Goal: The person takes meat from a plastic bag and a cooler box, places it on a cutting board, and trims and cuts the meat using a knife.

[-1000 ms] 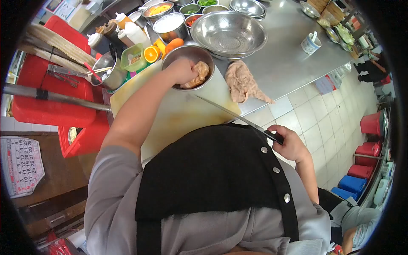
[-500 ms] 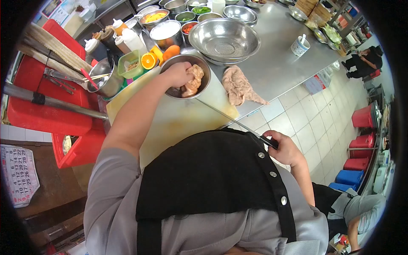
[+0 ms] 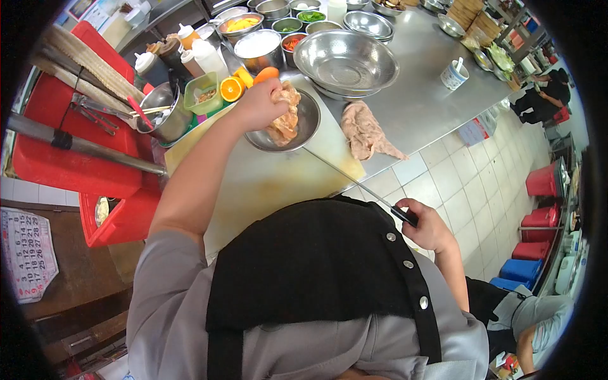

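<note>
Open steel on the bench [image 3: 421,101] stretches between the large steel bowl [image 3: 345,60] and the cup [image 3: 454,77], which stands near the right edge. Along the near edge, a crumpled cloth [image 3: 367,132] lies just beside the right side of the cutting board [image 3: 253,180].

On the board's far side stands a smaller steel bowl [image 3: 310,120]. The left hand [image 3: 263,107] grips a piece of raw meat [image 3: 285,117] over it, the meat's lower end within the rim. The right hand [image 3: 425,227] is closed around the handle of a knife [image 3: 348,178], beyond the near edge; the blade slants back across the board, its tip just beside the smaller bowl. Whether they touch, I cannot tell.

Beyond the board's far edge, a green tub [image 3: 215,104] holds brown bits, with a halved orange [image 3: 231,88] beside it. Farther back, steel containers carry yellow pieces [image 3: 239,24], red strips [image 3: 293,42] and chopped greens [image 3: 310,16].
</note>
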Tool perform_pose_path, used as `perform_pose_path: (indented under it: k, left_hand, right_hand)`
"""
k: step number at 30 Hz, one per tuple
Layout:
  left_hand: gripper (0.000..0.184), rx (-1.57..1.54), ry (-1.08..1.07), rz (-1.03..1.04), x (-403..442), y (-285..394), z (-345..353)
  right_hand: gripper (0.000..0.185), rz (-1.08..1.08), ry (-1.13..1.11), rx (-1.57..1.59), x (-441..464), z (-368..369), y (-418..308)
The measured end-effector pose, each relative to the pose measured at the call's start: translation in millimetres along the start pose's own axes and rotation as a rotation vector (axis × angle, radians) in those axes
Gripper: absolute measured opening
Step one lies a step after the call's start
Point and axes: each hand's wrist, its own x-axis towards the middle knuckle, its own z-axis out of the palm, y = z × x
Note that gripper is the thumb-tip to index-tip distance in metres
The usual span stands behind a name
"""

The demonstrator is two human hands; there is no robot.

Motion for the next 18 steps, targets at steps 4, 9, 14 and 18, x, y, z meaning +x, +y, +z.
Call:
perform_pose_path:
  k: [4, 9, 14, 18]
  left_hand:
    - [0.037, -0.107, 0.028, 0.019, -5, 1, 0]
    - [0.05, -0.043, -0.044, -0.107, -4, -9, 7]
    - [0.037, -0.113, -0.005, -0.027, -1, -39, 20]
    - [0.047, 0.357, -0.069, -0.112, -2, -18, 16]
  right_hand:
    - [0.042, -0.001, -0.005, 0.006, 2, 3, 2]
    - [0.041, -0.001, 0.001, 0.006, 3, 4, 0]
    - [0.042, 0.004, -0.001, -0.011, 3, 5, 1]
    - [0.043, 0.024, -0.017, -0.009, 5, 7, 6]
